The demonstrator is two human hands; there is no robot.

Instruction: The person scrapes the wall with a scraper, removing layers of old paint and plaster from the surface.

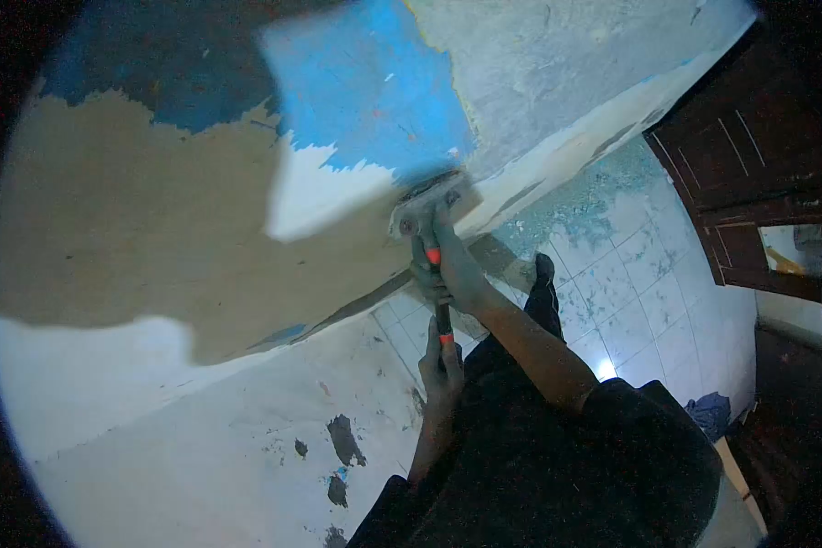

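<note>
A long-handled wall scraper [443,320] with a black and red handle lies across the middle of the head view. Its wide, dusty head [420,203] is at the painted wall [155,228], by the lower edge of a blue paint patch [365,87]. My right hand [452,269] is closed round the upper handle, with fingers reaching up to the head. Lower down, my left hand [441,365] grips the handle's end near a red band. The blade's edge is partly in shadow, so its exact contact with the wall is hard to see.
Paint flakes [594,205] litter the tiled floor [612,301] along the wall's foot. A dark wooden door or cabinet [740,164] stands at right, with a bluish cloth [709,416] on the floor below. My foot [544,269] is near the wall. Grey patches [345,440] mark the pale surface at lower left.
</note>
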